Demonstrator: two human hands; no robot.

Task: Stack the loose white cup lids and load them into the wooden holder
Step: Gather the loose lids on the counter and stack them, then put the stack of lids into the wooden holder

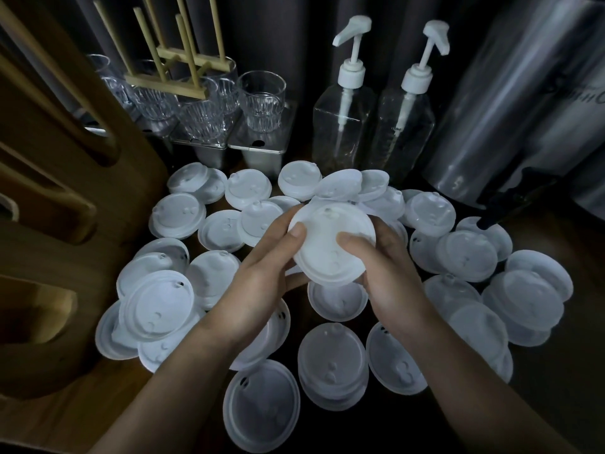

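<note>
The wooden holder (65, 178) fills the 9 o'clock side, its long rounded slots facing the work; no lids show in the slots that can be seen. At 2 o'clock stands a tall steel urn (510, 103), its dark tap hanging over the spread.

The dark surface (556, 404) carries the loose lids (332, 358) from 7 o'clock round to 3 o'clock. Some overlap, some lie dome up and others hollow side up, so loading looks barely begun.

Two clear pump bottles (342, 122) at 12 to 1 o'clock look almost empty. At 11 o'clock, empty ribbed glasses (262, 99) stand on steel tubs (258, 149), a small dowel rack (176, 60) resting across some of them.

At centre, both hands grip one held lid (330, 244), perhaps a thin stack; the count cannot be told. The left hand (262, 276) curls round its 8 o'clock rim and the right hand (389, 283) round its 4 o'clock rim, thumbs on top.

These lids look light, thin and springy, likely slick. The rim is probably the best hold, since pressing the dome may dent it.
</note>
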